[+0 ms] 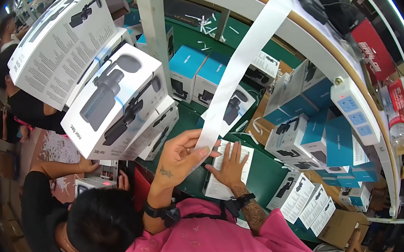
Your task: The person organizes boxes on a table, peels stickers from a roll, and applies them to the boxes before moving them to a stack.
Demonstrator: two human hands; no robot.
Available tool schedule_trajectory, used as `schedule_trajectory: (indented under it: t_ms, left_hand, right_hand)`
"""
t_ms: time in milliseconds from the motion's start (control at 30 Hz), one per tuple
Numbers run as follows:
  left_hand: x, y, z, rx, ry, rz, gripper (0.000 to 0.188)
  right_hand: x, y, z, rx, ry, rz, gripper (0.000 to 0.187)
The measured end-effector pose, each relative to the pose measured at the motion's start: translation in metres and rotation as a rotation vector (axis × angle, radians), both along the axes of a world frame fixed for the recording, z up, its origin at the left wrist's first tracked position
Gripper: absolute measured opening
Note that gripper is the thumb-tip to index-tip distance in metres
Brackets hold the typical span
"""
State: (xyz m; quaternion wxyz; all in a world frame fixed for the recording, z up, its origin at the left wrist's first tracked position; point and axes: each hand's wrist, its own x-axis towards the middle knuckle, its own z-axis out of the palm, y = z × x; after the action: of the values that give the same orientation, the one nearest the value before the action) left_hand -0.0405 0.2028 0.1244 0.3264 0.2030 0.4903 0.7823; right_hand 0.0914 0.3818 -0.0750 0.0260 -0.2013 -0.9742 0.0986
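Note:
My left hand (182, 153) pinches the lower end of a long white strip (240, 63) between thumb and fingers. The strip runs up from there to the shelf edge at the top of the view; whether it is tape or paper I cannot tell. To the right of it, my right hand (230, 164) lies flat with fingers spread on a white printed box (218, 189) on the green table (261, 174). Part of that box is hidden beneath the hand. Just beyond stands another white box (235, 111) with a microphone picture, partly covered by the strip.
Tall stacks of white boxes (116, 100) rise close on my left. Blue-and-white boxes (309, 137) are piled at the right, with more white boxes (290, 197) nearer. A power strip (356, 112) hangs from the shelf frame. At the lower left, a person in black (50, 208) works beside me.

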Motion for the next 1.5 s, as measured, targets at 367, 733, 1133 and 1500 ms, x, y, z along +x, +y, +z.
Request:
schedule_trajectory:
  t_ms: [367,733,1133,1500]
  left_hand:
    - [0.014,0.015,0.029,0.142,0.028,-0.152,0.038]
    - [0.002,0.039,0.062,0.253,0.079,-0.289,0.037]
    - [0.004,0.03,0.06,0.106,0.136,-0.154,0.034]
    - [0.047,-0.075,-0.016,-0.153,0.185,-0.19,0.025]
  right_hand:
    - [-0.002,0.016,0.279,-0.088,0.9,0.383,0.041]
    - [-0.043,0.012,0.314,-0.489,0.907,0.388,0.067]
    - [-0.119,0.084,0.415,0.617,0.984,0.347,0.038]
    - [-0.285,0.139,0.476,0.117,0.259,-0.074,0.06]
